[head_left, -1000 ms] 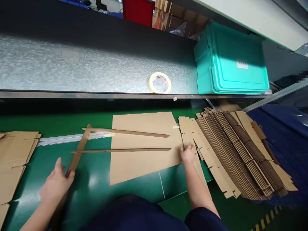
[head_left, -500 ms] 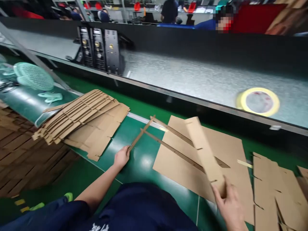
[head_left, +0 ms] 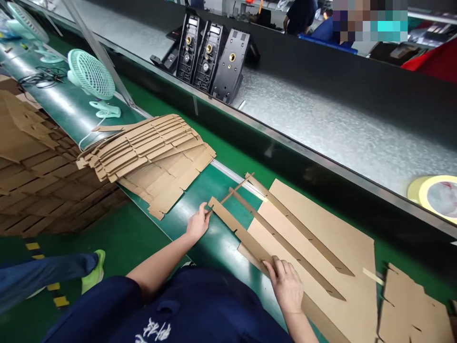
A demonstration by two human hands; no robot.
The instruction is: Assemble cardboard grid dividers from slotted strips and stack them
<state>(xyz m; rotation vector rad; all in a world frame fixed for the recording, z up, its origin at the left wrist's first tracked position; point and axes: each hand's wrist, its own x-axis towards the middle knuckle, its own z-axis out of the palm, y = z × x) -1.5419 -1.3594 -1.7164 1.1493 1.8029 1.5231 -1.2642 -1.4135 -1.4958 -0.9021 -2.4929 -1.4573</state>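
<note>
My left hand [head_left: 198,223] pinches the near end of a thin cardboard cross strip [head_left: 233,189]. Two long slotted cardboard strips [head_left: 285,242] run rightward from that cross strip, standing on edge over a flat cardboard sheet [head_left: 352,240]. My right hand [head_left: 285,282] grips a third long slotted cardboard strip [head_left: 246,234] near its middle. The left end of this strip meets the cross strip beside my left fingers; whether its slot is seated there I cannot tell.
Assembled cardboard dividers [head_left: 160,152] lie folded on the green bench [head_left: 193,247] at left. Green fans [head_left: 91,74] stand beyond. Slotted cardboard pieces [head_left: 410,305] lie at right. The conveyor [head_left: 321,109] carries black parts [head_left: 228,66] and a tape roll [head_left: 437,197]. Someone's leg [head_left: 46,278] shows at lower left.
The strip in my right hand has swung down and left, its far end now at the cross strip by my left hand. The view has turned toward the left.
</note>
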